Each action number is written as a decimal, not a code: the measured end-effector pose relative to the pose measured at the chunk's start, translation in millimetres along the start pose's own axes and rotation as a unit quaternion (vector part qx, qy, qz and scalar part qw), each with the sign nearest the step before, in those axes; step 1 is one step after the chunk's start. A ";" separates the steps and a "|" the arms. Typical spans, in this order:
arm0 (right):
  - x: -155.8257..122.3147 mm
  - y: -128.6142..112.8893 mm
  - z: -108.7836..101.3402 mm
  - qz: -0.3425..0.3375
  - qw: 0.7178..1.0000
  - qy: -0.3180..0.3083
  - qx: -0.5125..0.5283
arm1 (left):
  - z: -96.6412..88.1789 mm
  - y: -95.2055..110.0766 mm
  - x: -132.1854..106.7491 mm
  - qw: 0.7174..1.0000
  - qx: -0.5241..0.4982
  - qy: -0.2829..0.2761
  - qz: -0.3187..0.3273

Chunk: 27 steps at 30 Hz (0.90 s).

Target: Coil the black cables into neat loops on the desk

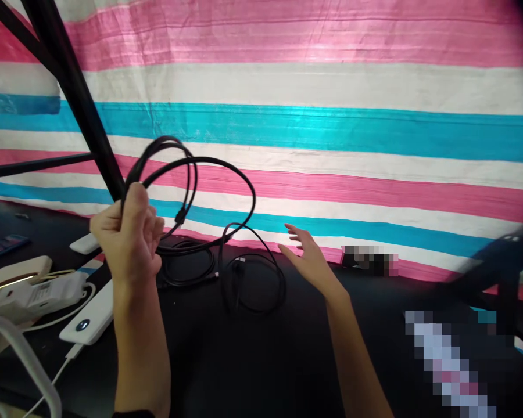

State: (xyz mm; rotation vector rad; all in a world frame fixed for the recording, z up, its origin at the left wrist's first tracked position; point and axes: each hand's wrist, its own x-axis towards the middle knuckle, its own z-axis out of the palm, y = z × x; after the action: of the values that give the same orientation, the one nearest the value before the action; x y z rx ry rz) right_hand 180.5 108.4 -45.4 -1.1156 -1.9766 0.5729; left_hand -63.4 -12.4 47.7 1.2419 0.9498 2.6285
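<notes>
My left hand (pixel 128 238) is raised above the black table (pixel 253 360), fingers closed round a black cable (pixel 218 168) that loops up and to the right. The rest of that cable hangs down to coils (pixel 244 278) lying on the table. To the right of the coils, my right hand (pixel 307 258) hovers just over the table, fingers spread and empty. A plug end of the cable (pixel 181 216) dangles inside the raised loop.
A white power bank (pixel 89 316) with a white lead lies at the left, beside a white power strip (pixel 35 290). Black metal frame bars (pixel 76 93) rise at the upper left. A pink, white and blue striped sheet (pixel 331 116) hangs behind the table.
</notes>
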 end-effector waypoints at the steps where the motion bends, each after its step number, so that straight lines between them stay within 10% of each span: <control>1: -0.9 -8.8 2.7 -0.034 0.999 -0.001 0.029 | 2.4 1.4 -2.9 1.000 -0.005 -0.017 -0.014; 11: -5.9 -38.1 16.7 -0.043 0.966 -0.172 0.189 | 17.4 -4.6 -13.4 0.986 -0.044 -0.095 -0.129; 18: -5.8 -43.4 22.8 -0.144 0.960 -0.092 0.221 | 14.3 -11.0 -11.4 0.967 -0.067 -0.178 -0.171; 24: -10.3 -56.8 31.8 -0.184 0.924 -0.302 0.148 | 15.6 -13.4 -14.1 0.943 -0.062 -0.247 -0.214; 27: -11.8 -58.3 32.3 -0.151 0.931 -0.306 0.130 | 16.6 -17.2 -13.1 0.940 -0.066 -0.246 -0.226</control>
State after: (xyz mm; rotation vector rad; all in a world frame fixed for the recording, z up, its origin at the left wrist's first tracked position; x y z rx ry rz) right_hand 128.7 68.1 -29.0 -0.4759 -2.4385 1.0723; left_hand -45.8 5.5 37.1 1.3569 0.8248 1.8735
